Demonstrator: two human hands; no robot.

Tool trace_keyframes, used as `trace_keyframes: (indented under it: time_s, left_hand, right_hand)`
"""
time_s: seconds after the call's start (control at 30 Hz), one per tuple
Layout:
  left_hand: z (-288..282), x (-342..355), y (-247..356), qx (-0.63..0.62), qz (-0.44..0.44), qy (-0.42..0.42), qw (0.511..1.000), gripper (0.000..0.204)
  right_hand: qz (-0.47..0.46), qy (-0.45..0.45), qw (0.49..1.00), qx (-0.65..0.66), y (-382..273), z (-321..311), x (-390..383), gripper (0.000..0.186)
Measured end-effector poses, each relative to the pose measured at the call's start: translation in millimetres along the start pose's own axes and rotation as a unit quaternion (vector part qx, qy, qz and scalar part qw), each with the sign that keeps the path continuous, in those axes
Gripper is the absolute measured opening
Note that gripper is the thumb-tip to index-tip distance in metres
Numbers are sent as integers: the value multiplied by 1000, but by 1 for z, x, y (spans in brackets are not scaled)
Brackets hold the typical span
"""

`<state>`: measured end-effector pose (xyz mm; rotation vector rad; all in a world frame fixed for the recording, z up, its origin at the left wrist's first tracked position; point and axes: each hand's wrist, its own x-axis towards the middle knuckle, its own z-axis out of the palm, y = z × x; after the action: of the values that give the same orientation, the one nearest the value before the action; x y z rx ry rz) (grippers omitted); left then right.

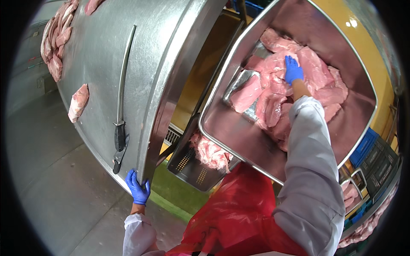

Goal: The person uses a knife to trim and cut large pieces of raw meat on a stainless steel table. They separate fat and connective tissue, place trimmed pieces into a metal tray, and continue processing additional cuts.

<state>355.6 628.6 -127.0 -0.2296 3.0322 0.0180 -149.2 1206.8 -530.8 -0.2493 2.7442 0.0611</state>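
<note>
My right hand [293, 70], in a blue glove, lies flat with fingers stretched out on a heap of pink meat pieces [273, 85]. The heap sits in a deep steel bin [354, 98], with bare metal showing between some pieces. At the near corner of the steel table [98, 106] rests my left hand [138, 187], also blue-gloved, its fingers apart and nothing seen in it. Just beyond that hand lies a knife [119, 158] with a dark handle. A long sharpening steel [122, 89] with a black handle lies partly over the knife.
One meat piece [78, 102] lies near the table's left edge, with a meat pile [56, 40] farther off. Below, between table and bin, a perforated tray [183, 166] holds pale trimmings [211, 152]. Dark and blue crates [376, 160] stand at the right beside a smaller meat container [351, 196].
</note>
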Motion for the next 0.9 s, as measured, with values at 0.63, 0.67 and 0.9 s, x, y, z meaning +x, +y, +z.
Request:
trace_keyframes:
  time_s: [0.63,0.67,0.9]
  left_hand:
    - [-17,2,32,31,-75,-30,996,76]
    - [-17,-5,27,5,-72,-19,997,76]
    - [-25,22,-2,22,-27,-2,999,71]
  right_hand:
    - [-56,-257,962,-78,-34,39,125,104]
    - [-51,-243,967,-49,-27,55,119,102]
    - [141,-161,943,255,23,158,33,70]
